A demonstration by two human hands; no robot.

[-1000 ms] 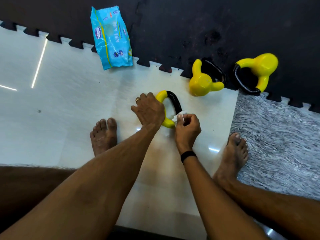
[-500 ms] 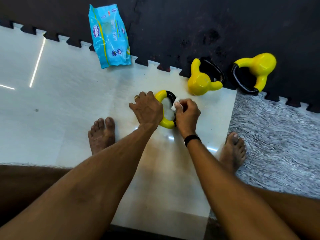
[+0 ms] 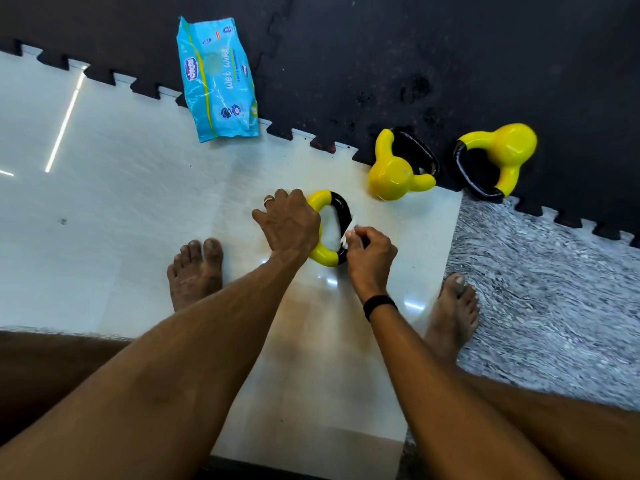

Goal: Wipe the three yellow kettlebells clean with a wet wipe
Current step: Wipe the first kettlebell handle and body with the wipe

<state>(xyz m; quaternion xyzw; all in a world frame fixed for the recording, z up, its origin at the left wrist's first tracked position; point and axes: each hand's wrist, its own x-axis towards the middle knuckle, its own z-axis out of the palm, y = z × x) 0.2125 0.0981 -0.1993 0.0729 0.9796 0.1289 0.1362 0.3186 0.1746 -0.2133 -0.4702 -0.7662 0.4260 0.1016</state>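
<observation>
- On the floor, seen from above, a glossy white tile (image 3: 121,202) meets a black foam mat (image 3: 415,46) with a jigsaw edge at the top and a grey marbled tile (image 3: 554,289) at the right.
- Light streaks reflect in the white tile at the left.
- One blue wet wipe packet (image 3: 218,79) lies across the mat's edge, part on the mat and part on the white tile.
- Two bare feet stand on the floor, the left foot (image 3: 195,271) on the white tile, the right foot (image 3: 453,306) at the seam with the grey tile.
- Both forearms reach forward and down to the near kettlebell (image 3: 320,258), which lies on the white tile between the feet.
- Left hand (image 3: 289,223), a ring on one finger, is closed over the kettlebell's yellow body, covering it.
- Right hand (image 3: 370,254), a black band at the wrist, pinches a white wet wipe (image 3: 348,235) against the black handle.
- A second kettlebell (image 3: 393,174) lies at the mat's edge.
- A third kettlebell (image 3: 509,147) lies on the mat, just right of the second.
</observation>
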